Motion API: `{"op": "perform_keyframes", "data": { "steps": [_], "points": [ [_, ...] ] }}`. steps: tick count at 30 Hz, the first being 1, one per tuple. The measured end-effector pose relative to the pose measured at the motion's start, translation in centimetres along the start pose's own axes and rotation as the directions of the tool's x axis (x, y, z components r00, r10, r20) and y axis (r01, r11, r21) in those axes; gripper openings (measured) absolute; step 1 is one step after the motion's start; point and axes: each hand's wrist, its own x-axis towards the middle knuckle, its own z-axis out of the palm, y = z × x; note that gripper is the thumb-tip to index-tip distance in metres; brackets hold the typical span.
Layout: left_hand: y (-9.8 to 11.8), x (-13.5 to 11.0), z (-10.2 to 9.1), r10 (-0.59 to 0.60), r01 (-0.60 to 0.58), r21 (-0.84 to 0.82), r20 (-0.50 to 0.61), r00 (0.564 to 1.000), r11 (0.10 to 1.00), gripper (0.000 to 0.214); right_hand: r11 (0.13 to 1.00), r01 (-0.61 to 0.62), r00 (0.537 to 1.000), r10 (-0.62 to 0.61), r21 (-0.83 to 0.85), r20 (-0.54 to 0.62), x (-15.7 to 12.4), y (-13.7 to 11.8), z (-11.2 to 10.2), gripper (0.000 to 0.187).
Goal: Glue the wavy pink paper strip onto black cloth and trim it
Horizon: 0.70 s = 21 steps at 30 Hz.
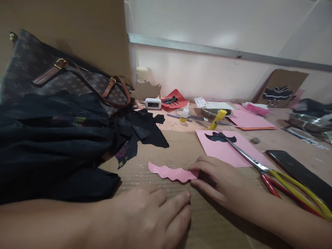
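Note:
My right hand point(220, 180) pinches the right end of a pink wavy paper strip point(169, 173) between thumb and fingers. The strip looks shiny and wet on top, just above a brown cardboard sheet point(207, 224). My left hand point(155, 214) is nearer to me, back upward, its fingers loosely bent and pointing right; nothing shows in them, and its thumb is hidden. Beyond my right hand, scissors point(254, 162) with red and yellow handles lie with their blades on pink paper point(241, 152), touching a dark wavy cutout point(220, 137).
Black cloth point(52, 148) and scraps point(145, 128) spread at left, before a brown handbag point(85, 76). A glue bottle point(184, 114), a yellow glue stick point(218, 119) and a small white clock point(153, 103) stand behind. A phone point(298, 173) lies at right.

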Motion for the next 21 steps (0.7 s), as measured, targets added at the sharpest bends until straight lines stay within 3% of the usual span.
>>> {"op": "perform_keyframes", "data": {
  "steps": [8, 14, 17, 18, 19, 21],
  "points": [
    [-0.2, 0.2, -0.9, 0.019, -0.031, 0.084, 0.135, 0.991, 0.996, 0.045, 1.000, 0.023, 0.998, -0.023, 0.005, 0.060, 0.4, 0.1, -0.6, 0.015],
    [-0.4, 0.3, -0.8, -0.013, 0.003, 0.095, 0.100, 0.995, 0.995, 0.037, 1.000, -0.014, 0.996, 0.017, -0.027, 0.087, 0.2, 0.0, -1.0, 0.023],
    [-3.0, 0.3, -1.3, -0.151, 0.147, 0.080, 0.046, 0.987, 0.986, 0.029, 0.998, -0.033, 0.995, 0.038, -0.055, 0.091, 0.3, 0.2, -1.2, 0.030],
    [-4.5, 0.2, -1.6, -0.268, 0.265, 0.115, 0.008, 0.963, 0.957, 0.027, 0.997, -0.034, 0.996, 0.039, -0.064, 0.081, 0.3, 0.2, -1.2, 0.032],
    [-6.2, 0.0, -2.0, -0.408, 0.404, 0.172, -0.015, 0.913, 0.898, 0.027, 0.997, -0.031, 0.997, 0.036, -0.077, 0.064, 0.4, 0.2, -1.2, 0.033],
    [-10.0, -0.8, -3.0, -0.643, 0.621, 0.234, 0.027, 0.765, 0.748, 0.028, 0.993, -0.009, 1.000, 0.010, -0.116, 0.001, 0.5, 0.3, -1.2, 0.031]
  ]
}}
